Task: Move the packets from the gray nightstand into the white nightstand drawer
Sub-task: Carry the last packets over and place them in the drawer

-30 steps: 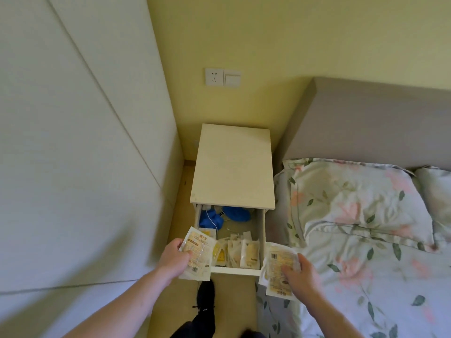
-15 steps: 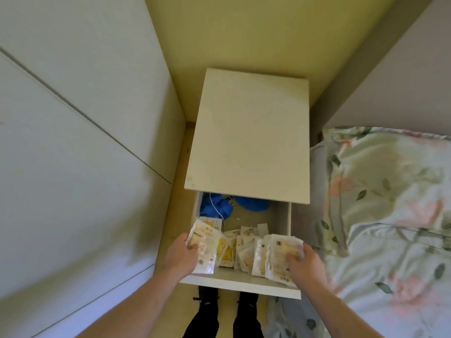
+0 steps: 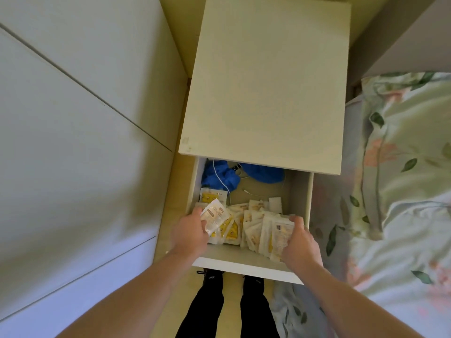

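The white nightstand (image 3: 266, 79) stands in the corner with its drawer (image 3: 246, 267) pulled out toward the person, who leans over it with both bare arms reaching down. The left hand (image 3: 189, 231) is at the drawer's left front, its fingers (image 3: 196, 213) curled round a white and yellow packet (image 3: 214, 217) that it holds tilted just above the others. The right hand (image 3: 300, 242) is at the right front, its fingers (image 3: 296, 219) wrapped over the top edge of a stack of packets (image 3: 277, 236) that stands on edge, leaning against the rest. Between the two hands a loose heap of packets (image 3: 244, 223) fills the front half of the drawer, some flat and some propped up, most white with yellow print. At the back of the drawer, partly under the nightstand's top, lies a crumpled blue cloth (image 3: 219, 175) with a thin white cable (image 3: 222, 179) trailing over it. To the right, close against the nightstand, is a bed with floral bedding (image 3: 400, 167). On the left runs a pale wardrobe panel (image 3: 73, 118). The person's dark trouser legs (image 3: 210, 306) show on the floor below the drawer front.
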Action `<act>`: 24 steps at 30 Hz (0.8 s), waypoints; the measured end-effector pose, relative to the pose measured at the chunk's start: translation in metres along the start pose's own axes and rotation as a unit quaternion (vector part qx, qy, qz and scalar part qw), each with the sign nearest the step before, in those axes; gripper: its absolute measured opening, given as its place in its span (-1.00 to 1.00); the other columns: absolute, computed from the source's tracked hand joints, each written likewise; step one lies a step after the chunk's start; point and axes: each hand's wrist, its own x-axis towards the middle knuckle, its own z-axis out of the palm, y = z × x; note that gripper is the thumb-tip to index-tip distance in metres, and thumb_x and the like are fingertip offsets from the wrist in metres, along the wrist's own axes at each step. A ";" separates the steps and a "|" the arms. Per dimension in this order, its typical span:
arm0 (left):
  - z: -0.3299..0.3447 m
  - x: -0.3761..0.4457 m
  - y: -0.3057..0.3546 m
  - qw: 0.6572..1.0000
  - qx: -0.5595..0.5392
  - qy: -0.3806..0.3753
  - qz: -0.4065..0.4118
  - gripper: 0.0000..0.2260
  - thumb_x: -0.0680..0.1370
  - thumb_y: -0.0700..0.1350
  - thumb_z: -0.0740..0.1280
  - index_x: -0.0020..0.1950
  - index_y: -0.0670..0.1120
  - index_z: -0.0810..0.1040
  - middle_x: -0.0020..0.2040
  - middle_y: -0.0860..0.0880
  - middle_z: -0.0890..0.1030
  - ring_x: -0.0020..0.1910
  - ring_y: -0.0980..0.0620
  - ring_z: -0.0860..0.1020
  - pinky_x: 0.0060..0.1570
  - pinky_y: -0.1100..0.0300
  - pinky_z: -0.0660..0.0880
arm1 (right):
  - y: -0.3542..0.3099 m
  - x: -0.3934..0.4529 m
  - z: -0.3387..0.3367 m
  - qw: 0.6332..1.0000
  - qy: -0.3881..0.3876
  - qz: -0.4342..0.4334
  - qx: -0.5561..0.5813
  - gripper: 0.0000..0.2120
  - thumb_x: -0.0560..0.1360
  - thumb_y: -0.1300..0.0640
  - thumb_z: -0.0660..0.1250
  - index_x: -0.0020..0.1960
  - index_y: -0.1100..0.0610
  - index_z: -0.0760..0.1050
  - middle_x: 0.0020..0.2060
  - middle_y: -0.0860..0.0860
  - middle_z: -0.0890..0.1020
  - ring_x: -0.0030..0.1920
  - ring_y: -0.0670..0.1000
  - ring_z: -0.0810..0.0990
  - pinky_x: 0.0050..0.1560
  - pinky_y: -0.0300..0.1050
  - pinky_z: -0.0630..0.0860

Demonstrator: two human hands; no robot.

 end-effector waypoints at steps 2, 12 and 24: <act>0.002 -0.005 -0.001 1.000 0.025 0.001 0.012 -0.74 0.65 -0.02 0.30 0.33 0.00 0.43 0.17 0.01 0.62 0.10 0.02 0.60 -0.27 0.29 0.44 | 0.002 0.001 0.003 0.998 -0.004 -0.029 -0.052 -0.24 0.49 0.46 0.27 0.56 0.02 0.10 0.26 0.10 0.53 0.05 0.16 0.63 -0.09 0.00 0.60; -0.004 0.003 -0.008 0.988 0.143 0.020 0.047 -0.77 0.61 0.04 0.32 0.22 0.08 0.64 0.09 0.09 0.61 -0.01 0.07 0.60 -0.31 0.26 0.41 | 0.005 -0.002 0.008 0.986 -0.007 -0.082 -0.147 -0.29 0.42 0.43 0.36 0.46 0.06 0.21 0.30 0.04 0.28 -0.01 0.09 0.50 -0.16 -0.10 0.57; -0.003 0.001 -0.012 0.997 -0.022 0.040 -0.067 -0.85 0.60 0.15 0.37 0.04 0.10 0.54 0.01 0.12 0.71 -0.16 0.05 0.63 -0.39 0.17 0.53 | 0.016 -0.002 0.022 0.988 -0.049 -0.101 -0.107 -0.38 0.51 0.29 0.31 0.52 -0.02 0.28 0.38 -0.04 0.26 0.27 0.07 0.46 0.11 -0.06 0.61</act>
